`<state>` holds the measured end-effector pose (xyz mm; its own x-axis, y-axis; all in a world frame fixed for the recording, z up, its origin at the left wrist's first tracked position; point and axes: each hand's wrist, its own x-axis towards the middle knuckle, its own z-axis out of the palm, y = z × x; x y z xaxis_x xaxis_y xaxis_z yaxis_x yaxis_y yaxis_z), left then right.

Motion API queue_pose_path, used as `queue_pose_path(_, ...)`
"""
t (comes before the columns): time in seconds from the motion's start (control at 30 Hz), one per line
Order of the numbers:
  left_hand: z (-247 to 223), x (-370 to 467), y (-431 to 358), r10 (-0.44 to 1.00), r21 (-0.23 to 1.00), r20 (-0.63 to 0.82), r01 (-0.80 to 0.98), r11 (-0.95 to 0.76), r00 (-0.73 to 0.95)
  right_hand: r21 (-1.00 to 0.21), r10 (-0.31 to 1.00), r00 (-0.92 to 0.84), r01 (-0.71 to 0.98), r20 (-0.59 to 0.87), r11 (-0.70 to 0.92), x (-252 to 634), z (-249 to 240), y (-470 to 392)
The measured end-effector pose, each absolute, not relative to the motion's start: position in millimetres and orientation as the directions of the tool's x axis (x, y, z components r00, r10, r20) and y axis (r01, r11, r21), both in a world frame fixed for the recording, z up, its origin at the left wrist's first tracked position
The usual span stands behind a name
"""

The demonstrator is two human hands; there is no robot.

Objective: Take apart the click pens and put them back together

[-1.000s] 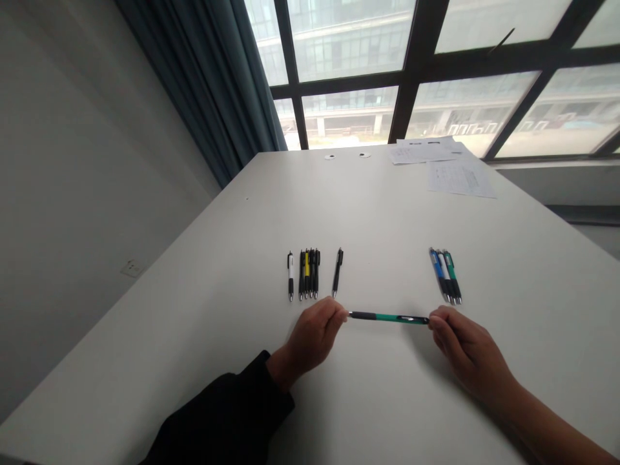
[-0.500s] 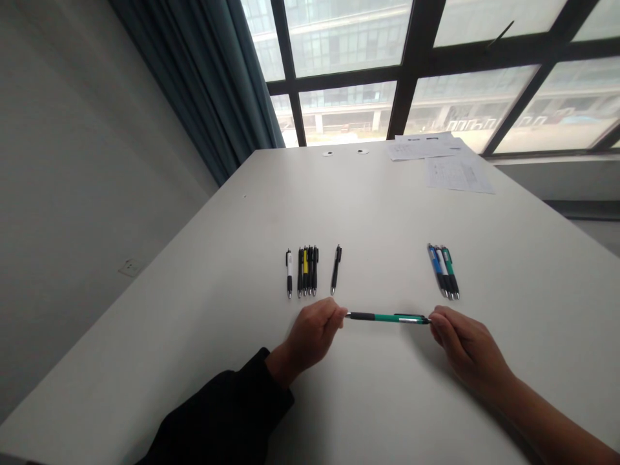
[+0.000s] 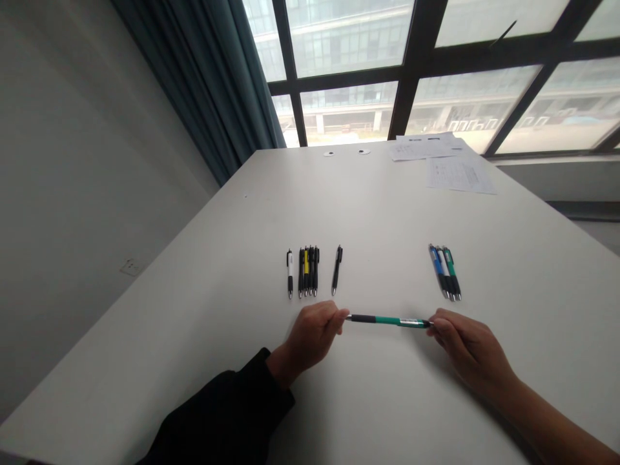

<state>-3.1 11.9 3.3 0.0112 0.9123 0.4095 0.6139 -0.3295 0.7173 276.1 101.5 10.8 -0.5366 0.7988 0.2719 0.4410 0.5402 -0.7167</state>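
A green pen [image 3: 387, 320] with a dark grip lies level between my two hands. Its tip end is pinched by my left hand [image 3: 317, 329], and its clicker end by my right hand [image 3: 465, 342]. Beyond my left hand lie a white pen [image 3: 290, 268], a row of several black pens with a yellow pen [image 3: 306, 268] among them, and a single black pen [image 3: 337, 270] slightly apart. Past my right hand, a blue pen [image 3: 436, 263], a white pen and a green pen [image 3: 451, 268] rest side by side with their tips towards me.
Sheets of paper [image 3: 458, 174] lie at the back right of the white table [image 3: 339, 206]. Two round cable holes sit by the far edge. Behind are a window and a blue curtain [image 3: 208, 71]; a wall runs along the left.
The green pen has turned about its length, so its clip no longer shows along the top edge. My right hand has shifted slightly, and both hands still grip the ends.
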Motion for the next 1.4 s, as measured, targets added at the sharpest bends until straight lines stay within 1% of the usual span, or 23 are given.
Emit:
queue_pose_path(0.1,4.0,-2.5,12.7,0.918,0.761,0.396,0.572,-0.306,-0.035,-0.723,0.803,-0.535,0.443,0.260,0.530,274.7,12.7,101.3)
queue_pose_path(0.17,4.8,-0.4,14.8,0.928,0.837,0.352,0.483,-0.256,-0.118,-0.731,0.801,-0.539,0.432,0.261,0.528,272.5,13.4,100.2)
queue_pose_path(0.27,7.0,8.6,20.4,0.941,0.969,0.201,0.197,-0.150,-0.272,-0.746,0.788,-0.563,0.408,0.250,0.527,267.0,12.0,95.7)
queue_pose_path(0.3,7.9,13.7,22.4,0.941,0.986,0.156,0.097,-0.132,-0.299,-0.750,0.778,-0.582,0.399,0.238,0.528,264.6,11.0,93.3)
queue_pose_path(0.33,8.9,19.9,24.1,0.938,0.990,0.139,0.026,-0.138,-0.316,-0.755,0.764,-0.605,0.388,0.224,0.528,261.9,9.9,90.4)
queue_pose_path(0.4,10.7,34.1,26.0,0.951,0.984,0.161,-0.033,-0.176,-0.265,-0.771,0.728,-0.660,0.362,0.186,0.525,256.5,7.6,84.4)
queue_pose_path(0.5,13.4,53.5,26.2,0.988,0.983,0.136,-0.118,-0.144,-0.075,-0.797,0.639,-0.760,0.311,0.118,0.517,250.9,4.8,78.0)
queue_pose_path(0.53,14.3,57.4,26.3,0.991,0.986,0.135,-0.097,-0.136,-0.020,-0.807,0.608,-0.787,0.293,0.102,0.513,250.6,4.2,77.7)
queue_pose_path(0.57,14.9,59.5,26.9,0.988,0.988,0.153,-0.024,-0.153,0.020,-0.817,0.592,-0.801,0.277,0.094,0.506,251.2,3.9,78.4)
queue_pose_path(0.6,15.3,59.7,28.0,0.979,0.975,0.198,0.097,-0.202,0.047,-0.826,0.597,-0.797,0.269,0.098,0.495,252.6,3.8,80.1)
queue_pose_path(0.63,15.0,58.3,29.5,0.962,0.929,0.260,0.250,-0.272,0.079,-0.835,0.621,-0.776,0.268,0.109,0.481,254.7,4.0,82.5)
queue_pose_path(0.7,12.1,52.7,33.6,0.909,0.741,0.377,0.530,-0.411,0.179,-0.850,0.707,-0.697,0.295,0.121,0.436,259.8,5.4,88.6)
queue_pose_path(0.73,9.5,49.4,35.7,0.886,0.636,0.404,0.627,-0.450,0.226,-0.857,0.744,-0.660,0.316,0.110,0.407,262.1,6.5,91.5)
queue_pose_path(0.8,3.1,44.0,38.4,0.842,0.457,0.459,0.736,-0.499,0.285,-0.858,0.783,-0.620,0.372,0.054,0.354,265.1,9.0,95.7)
queue_pose_path(0.83,0.0,42.2,38.9,0.825,0.404,0.484,0.762,-0.507,0.292,-0.854,0.788,-0.615,0.395,0.029,0.339,265.8,10.0,96.9)
queue_pose_path(0.87,-2.6,41.0,38.8,0.812,0.378,0.506,0.772,-0.511,0.290,-0.848,0.788,-0.615,0.412,0.013,0.335,265.9,10.7,97.5)
queue_pose_path(0.9,-4.6,40.3,38.3,0.806,0.377,0.520,0.772,-0.512,0.281,-0.842,0.784,-0.620,0.419,0.008,0.340,265.8,11.0,97.7)
queue_pose_path(0.97,-6.4,40.0,36.4,0.814,0.419,0.521,0.754,-0.507,0.258,-0.837,0.780,-0.626,0.423,0.006,0.347,265.2,10.6,97.8)
queue_pose_path(1.07,-5.7,40.0,33.9,0.842,0.486,0.482,0.726,-0.487,0.243,-0.836,0.779,-0.627,0.430,-0.006,0.340,264.8,8.5,98.5)
queue_pose_path(1.13,-5.1,39.7,33.0,0.852,0.500,0.461,0.721,-0.480,0.248,-0.839,0.781,-0.624,0.435,-0.018,0.328,265.3,7.2,99.1)
queue_pose_path(1.27,-5.8,39.3,32.1,0.852,0.487,0.441,0.722,-0.491,0.283,-0.840,0.778,-0.628,0.436,-0.027,0.322,266.4,6.7,99.0)
queue_pose_path(1.4,-6.6,39.3,30.9,0.853,0.430,0.429,0.764,-0.482,0.297,-0.836,0.787,-0.615,0.459,-0.055,0.300,265.6,8.6,99.6)
